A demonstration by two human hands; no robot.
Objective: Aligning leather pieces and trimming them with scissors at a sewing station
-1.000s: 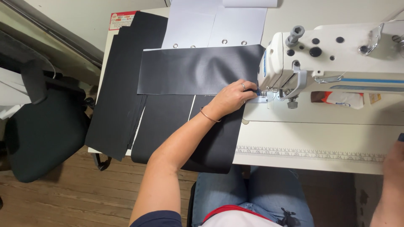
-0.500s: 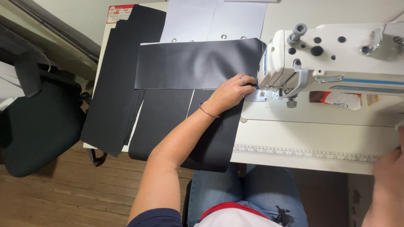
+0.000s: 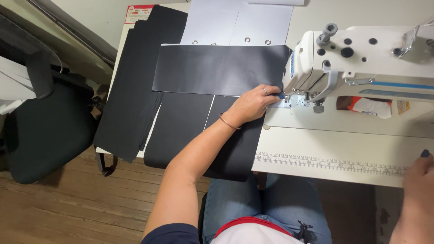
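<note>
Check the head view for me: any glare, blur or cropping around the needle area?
Head view: sharp, evenly lit; soft sheen on the black sheet, no harsh glare; left hand casts little shadow; right hand is cut off at the frame edge.

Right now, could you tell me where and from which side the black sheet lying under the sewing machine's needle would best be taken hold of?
Probably the black sheet is best pinched at its free left edge, coming from the left. It lies flat and spread out, its right end is pinned under the left hand beside the sewing machine, and more black pieces lie beneath it.
</note>
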